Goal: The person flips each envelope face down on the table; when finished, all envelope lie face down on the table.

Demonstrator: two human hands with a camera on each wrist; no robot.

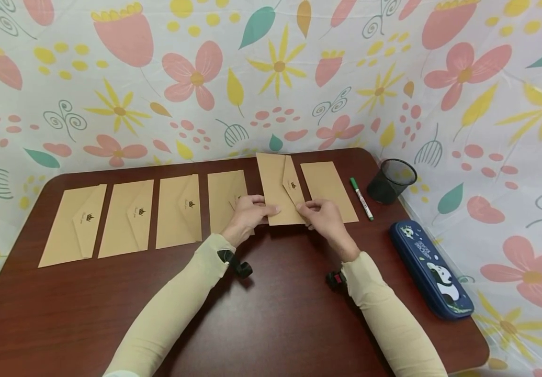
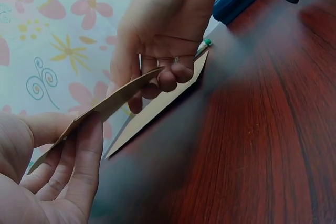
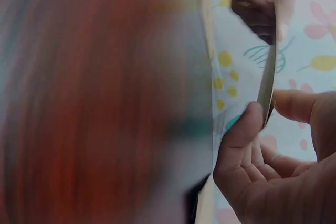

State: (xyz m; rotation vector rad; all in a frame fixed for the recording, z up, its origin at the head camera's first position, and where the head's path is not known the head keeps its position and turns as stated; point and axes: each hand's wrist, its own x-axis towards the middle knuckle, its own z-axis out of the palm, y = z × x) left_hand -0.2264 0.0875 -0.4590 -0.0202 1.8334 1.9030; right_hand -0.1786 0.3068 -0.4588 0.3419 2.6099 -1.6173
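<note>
A brown paper envelope (image 1: pixel 272 183) is held up off the table, its pointed flap with a small crown print facing the right side. My left hand (image 1: pixel 248 215) pinches its lower left edge, thumb in front and fingers behind. At the lower right corner, my right hand (image 1: pixel 326 222) pinches it between thumb and fingers. Seen edge-on in the left wrist view, the envelope (image 2: pixel 115 98) bends slightly between both hands. Beneath my left hand lies another envelope (image 1: pixel 221 191), its print partly covered. To the right, an envelope (image 1: pixel 329 186) lies with a plain face up.
More flap-up envelopes (image 1: pixel 177 209) lie in a row on the dark wooden table (image 1: pixel 271 309). At the right are a green-capped marker (image 1: pixel 362 199), a black mesh pen cup (image 1: pixel 390 183) and a blue panda pencil case (image 1: pixel 431 269). A flowered curtain (image 1: pixel 233 120) borders the table.
</note>
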